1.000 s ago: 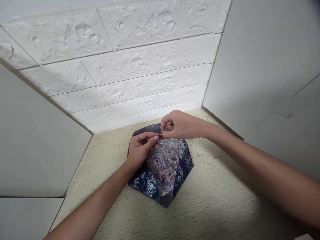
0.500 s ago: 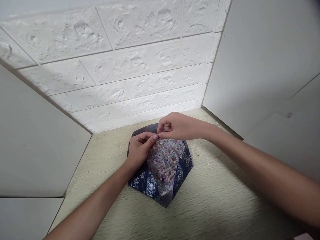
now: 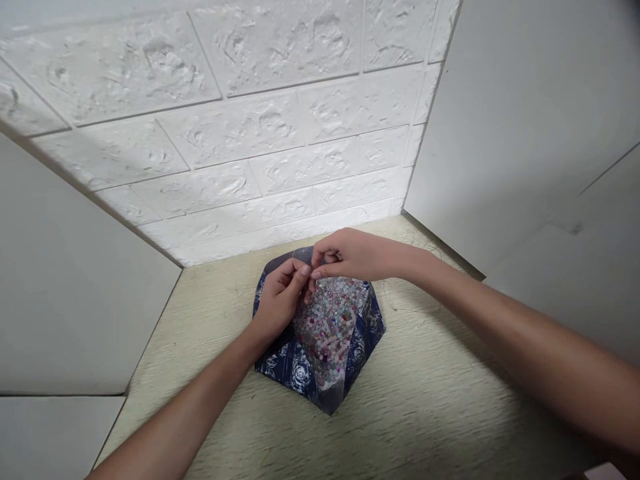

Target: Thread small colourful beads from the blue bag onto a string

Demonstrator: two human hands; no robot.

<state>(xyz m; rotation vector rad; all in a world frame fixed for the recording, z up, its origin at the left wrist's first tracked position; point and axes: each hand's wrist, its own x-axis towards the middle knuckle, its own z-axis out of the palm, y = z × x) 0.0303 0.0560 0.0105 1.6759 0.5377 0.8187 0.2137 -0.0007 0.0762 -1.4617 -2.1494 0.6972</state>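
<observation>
Your left hand [image 3: 280,293] and right hand [image 3: 345,255] pinch closed; on what, I cannot tell. The patterned container [image 3: 301,373] points a corner at you, long axis running away.

Right hand [image 3: 350,255] leftward, left fingers [image 3: 289,267] apparently curling
</observation>
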